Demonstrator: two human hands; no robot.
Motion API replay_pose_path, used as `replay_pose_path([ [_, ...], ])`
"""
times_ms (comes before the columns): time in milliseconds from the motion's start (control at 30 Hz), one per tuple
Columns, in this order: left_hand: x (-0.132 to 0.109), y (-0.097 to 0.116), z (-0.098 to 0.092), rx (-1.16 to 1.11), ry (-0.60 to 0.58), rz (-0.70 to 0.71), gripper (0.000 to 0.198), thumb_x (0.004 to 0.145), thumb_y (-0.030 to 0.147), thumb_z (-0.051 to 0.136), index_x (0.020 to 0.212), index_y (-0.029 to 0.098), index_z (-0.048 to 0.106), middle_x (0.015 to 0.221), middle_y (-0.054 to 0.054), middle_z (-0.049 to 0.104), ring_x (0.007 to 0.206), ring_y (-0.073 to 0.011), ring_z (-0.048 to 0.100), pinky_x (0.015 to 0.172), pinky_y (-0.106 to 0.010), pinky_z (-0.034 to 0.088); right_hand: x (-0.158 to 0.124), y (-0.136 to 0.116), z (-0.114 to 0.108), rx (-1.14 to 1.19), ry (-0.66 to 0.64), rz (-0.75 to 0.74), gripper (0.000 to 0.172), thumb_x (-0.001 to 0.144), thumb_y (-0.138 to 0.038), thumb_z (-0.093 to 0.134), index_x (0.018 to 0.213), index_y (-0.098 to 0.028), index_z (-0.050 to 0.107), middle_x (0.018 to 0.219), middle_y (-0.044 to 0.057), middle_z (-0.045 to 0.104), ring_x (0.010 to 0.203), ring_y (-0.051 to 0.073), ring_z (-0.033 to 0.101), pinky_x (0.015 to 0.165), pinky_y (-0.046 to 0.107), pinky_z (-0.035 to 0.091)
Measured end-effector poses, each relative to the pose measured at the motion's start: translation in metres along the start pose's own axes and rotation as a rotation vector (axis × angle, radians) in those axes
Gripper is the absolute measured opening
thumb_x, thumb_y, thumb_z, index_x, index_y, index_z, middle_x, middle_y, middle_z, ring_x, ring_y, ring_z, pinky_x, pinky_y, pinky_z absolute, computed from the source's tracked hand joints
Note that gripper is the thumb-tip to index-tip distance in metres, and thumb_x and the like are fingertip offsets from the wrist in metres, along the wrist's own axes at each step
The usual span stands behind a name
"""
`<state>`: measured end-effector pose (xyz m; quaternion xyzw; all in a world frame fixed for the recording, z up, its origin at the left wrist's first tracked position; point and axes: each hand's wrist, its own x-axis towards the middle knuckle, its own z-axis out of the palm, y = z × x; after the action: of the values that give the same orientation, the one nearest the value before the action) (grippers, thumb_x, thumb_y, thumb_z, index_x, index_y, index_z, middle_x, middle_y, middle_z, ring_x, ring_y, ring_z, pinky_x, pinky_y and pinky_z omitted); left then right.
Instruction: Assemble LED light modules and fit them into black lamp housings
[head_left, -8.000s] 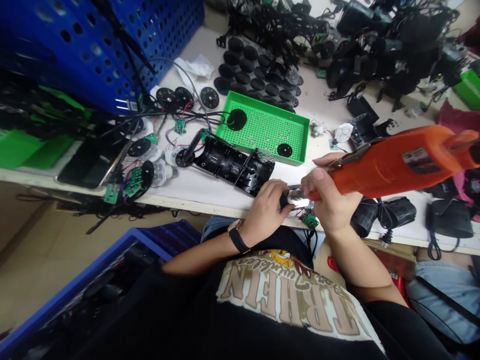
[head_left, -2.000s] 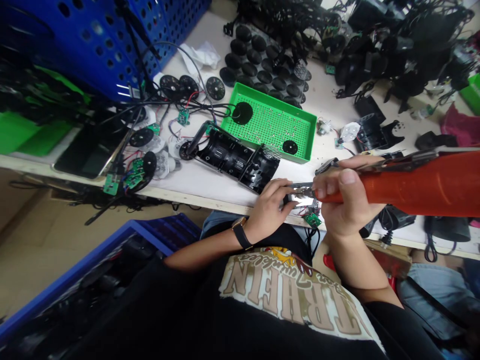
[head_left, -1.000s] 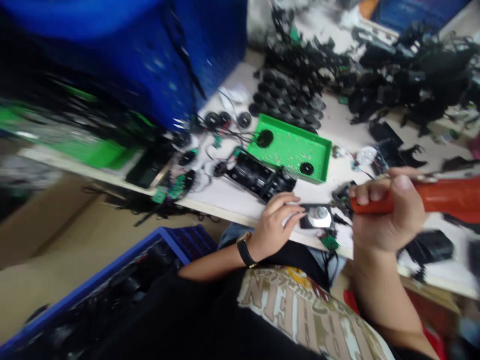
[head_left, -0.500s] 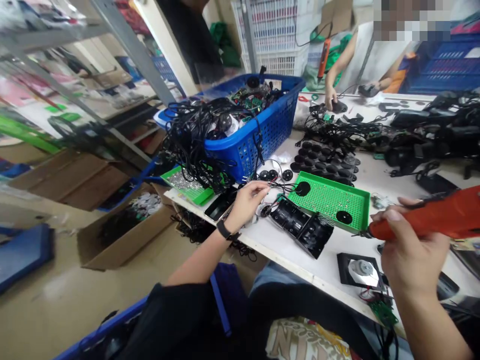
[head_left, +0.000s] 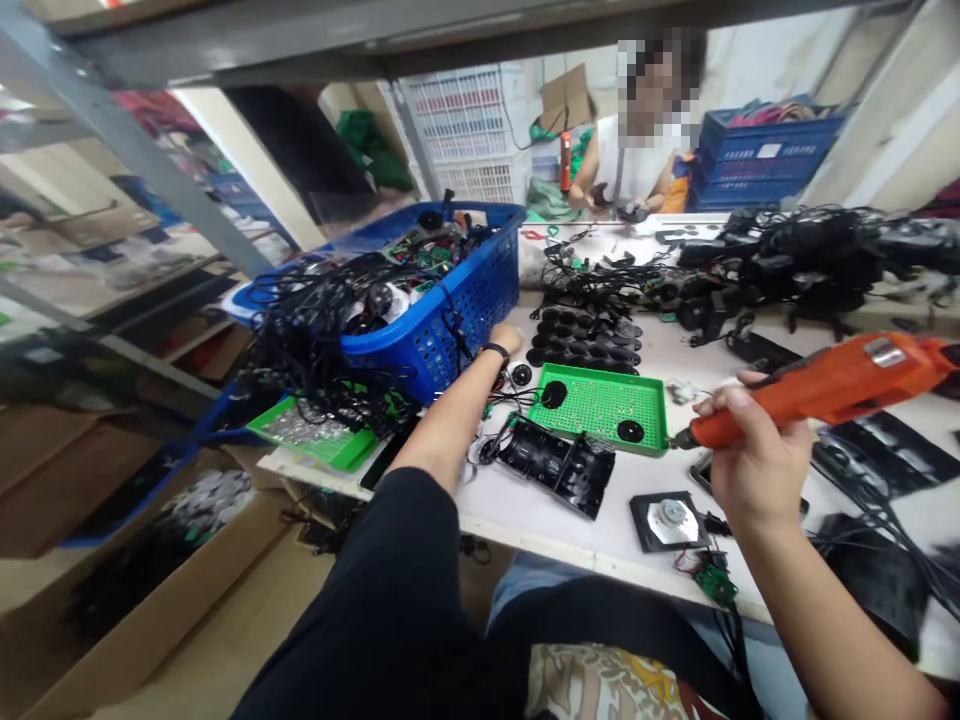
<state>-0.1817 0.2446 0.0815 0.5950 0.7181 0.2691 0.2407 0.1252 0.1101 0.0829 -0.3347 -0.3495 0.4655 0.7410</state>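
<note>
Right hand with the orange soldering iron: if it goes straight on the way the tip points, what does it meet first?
The right wall of the green perforated tray. The tip of the orange soldering iron, held in the right hand, points at it from close by, though depth is unclear and it might pass above the rim.

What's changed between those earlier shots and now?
The left hand has let go of the black plate with the silver disc, which now lies on the table, and moved away toward the blue basket. The right hand has lifted the orange soldering iron clear, still gripping it. The green tray stayed put.
</note>
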Motion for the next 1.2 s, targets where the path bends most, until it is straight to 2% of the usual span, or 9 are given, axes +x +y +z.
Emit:
replay_pose_path([
  [67,-0.013,0.006,0.009,-0.138,-0.068,0.039,0.038,0.1,0.039,0.068,0.129,0.016,0.064,0.129,-0.011,0.067,0.112,-0.0249,0.069,0.095,-0.046,0.06,0.009,-0.002,0.003,0.061,0.028,-0.017,0.036,0.068,-0.03,0.085,0.095,-0.021,0.064,0.066,-0.007,0.063,0.061,0.013,0.061,0.065,0.029,0.05],
  [133,-0.034,0.015,0.024,-0.289,-0.17,0.111,0.027,0.097,0.036,0.07,0.108,0.013,0.073,0.115,-0.011,0.074,0.102,-0.0232,0.071,0.094,-0.043,0.059,0.017,-0.001,0.007,0.119,0.03,-0.021,0.038,0.068,-0.032,0.085,0.096,-0.021,0.062,0.066,-0.008,0.062,0.06,0.011,0.06,0.066,0.028,0.051],
  [233,-0.08,0.03,0.046,-0.463,-0.373,0.223,0.016,0.083,0.031,0.08,0.079,0.016,0.078,0.107,-0.011,0.078,0.098,-0.0237,0.073,0.096,-0.041,0.055,0.024,0.006,0.017,0.171,-0.013,0.02,0.038,0.068,-0.034,0.083,0.096,-0.022,0.06,0.066,-0.009,0.061,0.06,0.01,0.06,0.067,0.028,0.051],
  [300,-0.108,0.039,0.057,-0.552,-0.5,0.267,0.012,0.071,0.028,0.089,0.073,0.019,0.081,0.112,-0.01,0.079,0.102,-0.0244,0.072,0.099,-0.039,0.051,0.025,0.009,0.023,0.183,-0.047,0.059,0.036,0.069,-0.034,0.082,0.096,-0.023,0.061,0.066,-0.009,0.061,0.06,0.01,0.06,0.067,0.028,0.05],
  [367,-0.127,0.046,0.067,-0.748,-0.65,0.212,0.013,0.066,0.026,0.092,0.07,0.019,0.082,0.103,-0.009,0.079,0.097,-0.023,0.07,0.097,-0.037,0.049,0.024,0.009,0.026,0.188,-0.067,0.078,0.035,0.069,-0.034,0.081,0.096,-0.022,0.062,0.066,-0.009,0.06,0.059,0.01,0.059,0.065,0.027,0.049],
  [433,-0.136,0.05,0.076,-0.869,-0.721,0.135,0.016,0.066,0.028,0.093,0.07,0.017,0.082,0.089,-0.008,0.077,0.087,-0.0202,0.068,0.09,-0.035,0.049,0.022,0.007,0.027,0.202,-0.077,0.089,0.034,0.069,-0.035,0.08,0.096,-0.022,0.063,0.064,-0.009,0.059,0.057,0.01,0.058,0.063,0.027,0.049],
  [700,-0.157,0.056,0.1,-1.089,-0.752,-0.087,0.022,0.063,0.029,0.092,0.069,0.012,0.079,0.072,-0.008,0.071,0.069,-0.0152,0.062,0.076,-0.031,0.048,0.019,-0.009,0.016,0.286,-0.093,0.113,0.032,0.07,-0.036,0.081,0.093,-0.02,0.065,0.063,-0.008,0.057,0.055,0.009,0.053,0.06,0.027,0.049],
  [1033,-0.187,0.053,0.099,-1.229,-0.652,-0.214,0.017,0.065,0.021,0.091,0.072,0.009,0.08,0.075,-0.009,0.072,0.07,-0.0148,0.063,0.072,-0.029,0.05,0.012,-0.019,0.01,0.28,-0.185,0.089,0.028,0.075,-0.041,0.078,0.086,-0.023,0.059,0.065,-0.008,0.052,0.055,0.008,0.052,0.061,0.028,0.049],
  [1200,-0.197,0.049,0.105,-1.287,-0.548,-0.23,0.013,0.069,0.019,0.088,0.074,0.009,0.08,0.078,-0.009,0.074,0.073,-0.0144,0.065,0.077,-0.029,0.051,0.006,-0.02,0.01,0.239,-0.163,0.044,0.029,0.075,-0.045,0.077,0.086,-0.025,0.059,0.065,-0.007,0.049,0.056,0.01,0.05,0.063,0.031,0.049],
])
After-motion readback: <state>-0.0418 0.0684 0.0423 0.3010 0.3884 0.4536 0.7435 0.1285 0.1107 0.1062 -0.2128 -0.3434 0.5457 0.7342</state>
